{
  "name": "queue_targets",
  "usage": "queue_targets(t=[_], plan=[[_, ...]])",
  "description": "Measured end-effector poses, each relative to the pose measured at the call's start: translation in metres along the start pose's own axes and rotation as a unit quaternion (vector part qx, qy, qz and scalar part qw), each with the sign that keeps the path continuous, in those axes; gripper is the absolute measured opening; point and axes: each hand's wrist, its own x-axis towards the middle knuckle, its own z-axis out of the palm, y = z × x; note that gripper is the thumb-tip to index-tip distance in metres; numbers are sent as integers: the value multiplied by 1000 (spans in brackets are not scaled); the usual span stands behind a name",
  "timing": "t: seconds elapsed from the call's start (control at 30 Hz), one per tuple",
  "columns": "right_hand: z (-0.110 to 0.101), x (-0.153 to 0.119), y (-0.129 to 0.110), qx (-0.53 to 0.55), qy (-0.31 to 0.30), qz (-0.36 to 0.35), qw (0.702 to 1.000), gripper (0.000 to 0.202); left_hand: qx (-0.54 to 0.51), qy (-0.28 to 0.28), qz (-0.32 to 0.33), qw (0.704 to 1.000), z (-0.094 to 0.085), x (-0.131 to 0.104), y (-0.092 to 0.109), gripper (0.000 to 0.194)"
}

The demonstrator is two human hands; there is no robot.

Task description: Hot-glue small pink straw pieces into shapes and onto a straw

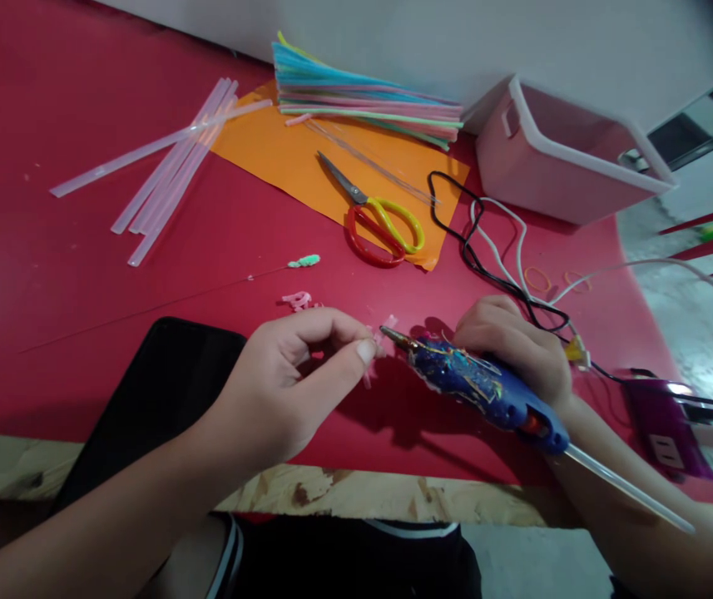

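Between its thumb and fingertips, my left hand [306, 378] pinches a small pink piece [388, 337] with thin petal-like parts. My right hand [515, 341] is wrapped around a blue glue gun [481, 384], whose metal nozzle points left, close to the pink piece. A clear glue stick [631, 489] sticks out of the gun's rear end. Small pink curled pieces [299, 301] lie just beyond my left hand. Farther back is a thin wire with a green fuzzy tip [304, 261].
Scissors [365, 204] and a bundle of coloured pipe cleaners [362, 91] rest on orange paper [281, 166]. Clear sticks [175, 166] lie back left, a pink bin [556, 166] back right. A black phone [156, 391] is under my left forearm; cables and a purple power strip [668, 428] are right.
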Motion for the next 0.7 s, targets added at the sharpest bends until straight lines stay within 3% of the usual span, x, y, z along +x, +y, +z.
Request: queue_targets(t=[0.7], plan=[[-1, -1, 1, 3, -22, -20, 1000, 6, -14, -11, 4, 1000, -1, -1, 1, 13]])
